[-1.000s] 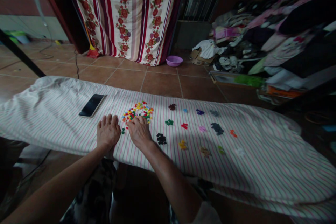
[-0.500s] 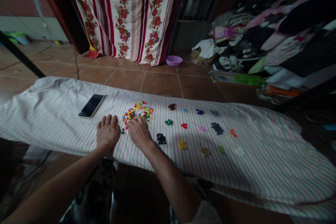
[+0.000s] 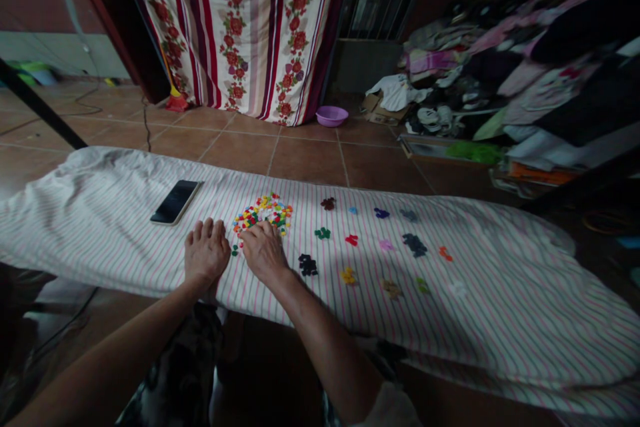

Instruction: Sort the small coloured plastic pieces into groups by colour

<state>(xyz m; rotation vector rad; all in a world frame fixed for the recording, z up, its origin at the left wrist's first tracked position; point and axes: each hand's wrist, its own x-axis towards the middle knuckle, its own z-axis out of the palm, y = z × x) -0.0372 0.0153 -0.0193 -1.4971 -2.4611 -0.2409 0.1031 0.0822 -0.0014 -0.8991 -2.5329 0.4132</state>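
My left hand (image 3: 206, 250) lies flat on the striped cloth, its fingers stretched out and nothing in it. Just to its right, my right hand (image 3: 263, 250) is bent over the near edge of a pile of small mixed-colour pieces (image 3: 270, 207). Its fingers are drawn together with the tips down at the pile; whatever they pinch, if anything, is hidden. A few dark green pieces (image 3: 235, 250) lie between the two hands. Sorted by colour, small groups spread to the right, among them black pieces (image 3: 307, 265), green pieces (image 3: 323, 233), red pieces (image 3: 351, 240) and yellow pieces (image 3: 348, 275).
A smartphone (image 3: 176, 202) rests on the striped cloth (image 3: 115, 233) beyond my left hand. Farther right are brown, blue, pink, grey, orange, tan and white groups. Past the cloth, a purple basin (image 3: 331, 116) stands on the tiled floor near a curtain (image 3: 255, 27) and heaped clothes (image 3: 500, 67).
My right hand's fingers have shifted very slightly at the near edge of the pile. My left hand and the sorted groups stay as they were.
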